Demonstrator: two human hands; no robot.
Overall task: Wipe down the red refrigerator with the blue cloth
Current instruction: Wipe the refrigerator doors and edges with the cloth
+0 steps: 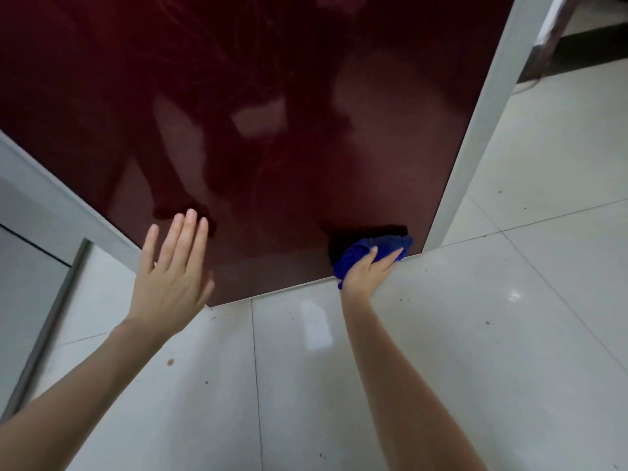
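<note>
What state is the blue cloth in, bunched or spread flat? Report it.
Bunched: the cloth is wadded into a lump under the right hand, pressed on the refrigerator's lower corner.

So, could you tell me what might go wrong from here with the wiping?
1. The blue cloth, held by the right hand, sits at the red refrigerator's bottom corner; it could brush the speckled floor and pick up grit.
2. The left hand has bare fingertips at the glossy door and may leave prints.

right hand [365, 273] presses blue cloth [370, 249] on red refrigerator [272, 113] — low corner.
</note>
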